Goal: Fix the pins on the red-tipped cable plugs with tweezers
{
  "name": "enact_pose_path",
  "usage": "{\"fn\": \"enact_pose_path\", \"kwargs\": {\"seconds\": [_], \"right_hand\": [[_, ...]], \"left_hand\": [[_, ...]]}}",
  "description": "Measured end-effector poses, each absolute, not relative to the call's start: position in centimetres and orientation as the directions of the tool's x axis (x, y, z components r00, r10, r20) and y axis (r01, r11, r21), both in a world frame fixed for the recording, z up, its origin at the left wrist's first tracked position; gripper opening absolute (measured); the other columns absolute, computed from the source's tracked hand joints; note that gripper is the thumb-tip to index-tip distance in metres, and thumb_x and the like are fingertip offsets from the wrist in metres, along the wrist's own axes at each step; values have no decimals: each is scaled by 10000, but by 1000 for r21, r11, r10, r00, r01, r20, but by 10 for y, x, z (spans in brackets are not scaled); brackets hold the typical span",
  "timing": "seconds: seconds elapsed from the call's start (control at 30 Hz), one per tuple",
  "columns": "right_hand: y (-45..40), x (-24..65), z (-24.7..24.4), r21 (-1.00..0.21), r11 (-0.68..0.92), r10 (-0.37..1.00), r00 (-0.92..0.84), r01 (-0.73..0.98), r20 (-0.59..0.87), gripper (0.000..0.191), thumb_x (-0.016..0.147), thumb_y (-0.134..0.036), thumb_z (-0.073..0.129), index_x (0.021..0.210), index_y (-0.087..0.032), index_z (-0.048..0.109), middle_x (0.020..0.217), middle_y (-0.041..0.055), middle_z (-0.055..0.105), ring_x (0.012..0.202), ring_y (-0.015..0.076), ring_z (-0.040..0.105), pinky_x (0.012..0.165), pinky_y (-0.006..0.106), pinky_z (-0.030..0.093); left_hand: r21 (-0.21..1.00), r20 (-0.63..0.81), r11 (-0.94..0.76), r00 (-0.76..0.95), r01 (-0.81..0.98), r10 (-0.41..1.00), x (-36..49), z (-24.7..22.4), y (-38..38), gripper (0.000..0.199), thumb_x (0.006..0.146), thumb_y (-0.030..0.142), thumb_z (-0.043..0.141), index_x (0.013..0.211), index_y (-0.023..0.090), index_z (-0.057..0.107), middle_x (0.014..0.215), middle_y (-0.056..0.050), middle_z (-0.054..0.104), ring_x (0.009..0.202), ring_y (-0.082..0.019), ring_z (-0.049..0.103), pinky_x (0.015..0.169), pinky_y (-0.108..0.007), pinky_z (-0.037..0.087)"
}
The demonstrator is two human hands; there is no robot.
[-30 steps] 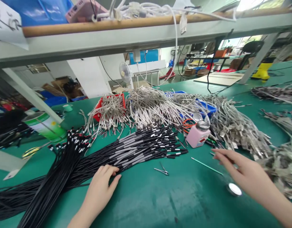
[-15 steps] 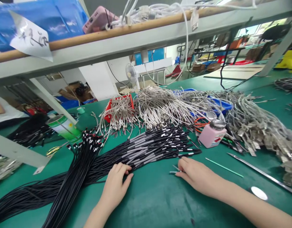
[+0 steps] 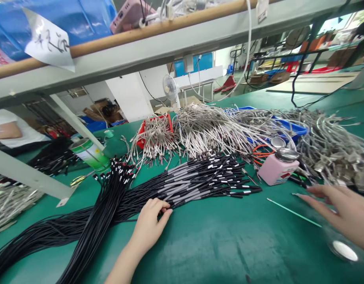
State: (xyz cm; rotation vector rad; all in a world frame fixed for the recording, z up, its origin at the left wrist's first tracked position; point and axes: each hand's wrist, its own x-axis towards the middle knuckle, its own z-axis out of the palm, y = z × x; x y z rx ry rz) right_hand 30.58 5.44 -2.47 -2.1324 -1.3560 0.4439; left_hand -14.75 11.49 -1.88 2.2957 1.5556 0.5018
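My left hand (image 3: 154, 221) rests at the near edge of a bundle of black cables (image 3: 182, 185) with grey sleeves and white tags. Its thumb and fingers are curled together round a thin black cable that runs in from the left, though the grip is partly hidden. At the right, my slightly blurred right hand (image 3: 343, 211) has its fingers apart over a long silver metal tool (image 3: 295, 194), whose tip pokes out beyond them. A thin green stick (image 3: 293, 212) lies left of this hand. Beside its wrist is a round white-topped item (image 3: 344, 251).
A pink bottle (image 3: 278, 167) stands behind the green stick. White cables overflow a red bin (image 3: 142, 134) and a blue tray (image 3: 297, 130). A second black bundle (image 3: 102, 217) crosses at left, near a green can (image 3: 91, 154). A shelf rail (image 3: 158, 29) spans above; a person's arm (image 3: 7, 131) shows far left.
My right hand has moved right, from the cable tips to the silver tool, and its fingers have spread. The small pronged item at its fingertips no longer shows. The view has shifted slightly.
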Motion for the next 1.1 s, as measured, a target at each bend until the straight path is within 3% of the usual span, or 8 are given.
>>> {"fn": "enact_pose_path", "kwargs": {"seconds": [0.17,0.2,0.3,0.53,0.8,0.87,0.97,1.1], "right_hand": [[56,207,-3,-915,-350,936,42,203,-349,487,704,-554,651,1016,-180,632,910,129,695,746,256,642,663,390,483],[57,190,-2,-922,-381,923,-28,67,-383,500,730,-546,645,1067,-177,619,1044,138,687,844,263,660,665,373,510],[63,153,-7,-846,-459,889,-136,-271,-438,449,774,-411,682,1127,-154,577,1233,152,627,1011,265,663,767,358,546],[86,126,-33,-558,-429,866,-147,-711,-479,104,857,-128,587,957,-100,587,1106,116,677,1079,210,644,956,381,502],[89,118,-31,-425,-461,841,-230,-779,-489,119,786,-12,599,835,-117,628,948,31,696,989,172,655,867,357,532],[84,118,-30,-450,-491,832,-247,-746,-497,99,741,-19,636,757,-116,644,825,22,697,838,147,675,803,303,542],[66,120,-34,-522,-523,825,-249,-674,-507,90,675,-61,709,669,-134,655,709,13,671,689,122,656,704,245,535],[24,125,-47,-680,-537,839,-234,-499,-491,192,654,-204,794,781,-125,674,753,33,668,691,152,639,695,313,550]], "left_hand": [[467,164,-323,278,823,946,-128,-2,149,255,956,353,432,925,197,631,915,-37,649,856,-178,595,768,-326,494],[460,172,-320,270,829,947,-121,1,162,234,948,349,461,961,189,631,980,-46,648,926,-187,596,824,-354,492],[418,159,-265,217,869,963,-101,3,206,276,918,370,534,1096,172,605,1179,-88,604,1091,-235,564,941,-468,458],[358,-125,-207,266,911,956,-90,-2,255,319,910,390,551,1123,159,599,1136,-85,625,986,-219,616,859,-440,517],[466,-257,-337,489,818,833,-90,17,203,447,915,545,451,891,142,643,867,-35,664,800,-185,633,759,-369,510],[484,-229,-371,524,792,820,-90,21,181,533,905,621,372,815,173,644,784,-27,651,755,-190,617,721,-339,487],[494,-178,-404,545,769,819,-92,30,147,522,862,663,399,794,202,633,888,-49,643,874,-221,596,788,-330,461],[490,-153,-407,535,771,831,-91,43,100,469,820,668,472,862,216,593,945,-66,618,908,-252,556,813,-363,448]]}}
